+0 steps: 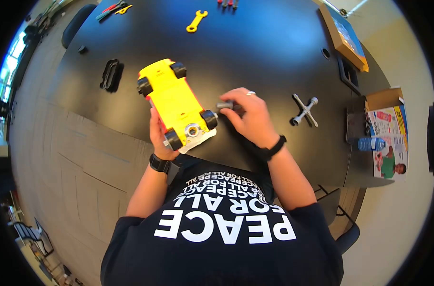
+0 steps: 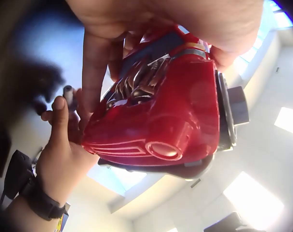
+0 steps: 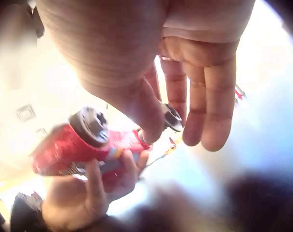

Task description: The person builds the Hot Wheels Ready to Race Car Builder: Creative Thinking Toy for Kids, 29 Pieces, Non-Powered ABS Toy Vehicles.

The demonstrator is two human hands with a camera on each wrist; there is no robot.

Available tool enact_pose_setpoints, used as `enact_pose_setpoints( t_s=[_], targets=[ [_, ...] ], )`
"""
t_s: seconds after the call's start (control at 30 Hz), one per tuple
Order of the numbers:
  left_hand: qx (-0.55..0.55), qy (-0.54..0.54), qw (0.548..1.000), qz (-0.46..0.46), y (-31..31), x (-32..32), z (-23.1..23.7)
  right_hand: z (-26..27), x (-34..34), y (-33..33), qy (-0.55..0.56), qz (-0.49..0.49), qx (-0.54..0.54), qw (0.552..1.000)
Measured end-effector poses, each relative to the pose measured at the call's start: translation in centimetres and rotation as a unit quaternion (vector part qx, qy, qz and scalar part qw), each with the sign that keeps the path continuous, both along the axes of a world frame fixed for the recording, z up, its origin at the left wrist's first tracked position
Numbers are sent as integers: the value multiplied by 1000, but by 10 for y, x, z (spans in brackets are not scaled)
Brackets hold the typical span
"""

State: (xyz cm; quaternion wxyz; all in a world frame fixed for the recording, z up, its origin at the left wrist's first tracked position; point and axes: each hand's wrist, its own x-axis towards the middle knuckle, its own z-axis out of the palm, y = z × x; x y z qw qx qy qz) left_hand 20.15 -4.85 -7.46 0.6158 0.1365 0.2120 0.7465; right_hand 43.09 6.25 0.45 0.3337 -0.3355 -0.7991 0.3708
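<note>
My left hand [image 1: 158, 138] grips a toy car [image 1: 175, 97] turned upside down over the near edge of the black table. Its yellow underside with black wheels faces up in the head view. The glossy red body [image 2: 137, 130] with a moulded engine shows in the left wrist view. A silver ring-shaped part [image 1: 193, 129] sits on the underside between the two near wheels. Just right of the car, my right hand [image 1: 256, 119] pinches a small grey cylindrical piece [image 1: 225, 105] between thumb and fingers. That piece [image 3: 173, 117] is apart from the car and partly hidden by the thumb.
A silver cross-shaped lug wrench [image 1: 304, 109] lies to the right, a black plastic part [image 1: 111, 75] to the left. Farther back lie a yellow toy wrench [image 1: 196, 22] and several tools. A printed box [image 1: 388, 136] and a water bottle [image 1: 371, 144] occupy the right edge.
</note>
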Motion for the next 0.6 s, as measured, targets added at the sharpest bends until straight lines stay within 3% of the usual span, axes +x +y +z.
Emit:
enact_pose_setpoints(
  t_s=[0.07,0.13,0.3,0.43,0.53,0.6],
  targets=[
    [19,-12,999,-27,1,0,3,24,-3,-10,54,13,6,998],
    [19,-4,999,-34,0,1,8,44,-2,-21,51,107,74,990],
    [52,-4,997,-56,1,1,5,47,-21,-37,-26,173,172,969],
    [35,19,998,-45,0,0,6,45,-23,-35,-87,200,148,965],
    [23,2,999,-48,-1,0,3,61,-4,-28,-48,131,170,976],
    [11,9,1000,-24,1,1,2,64,31,-9,-46,-1,190,981]
  ],
)
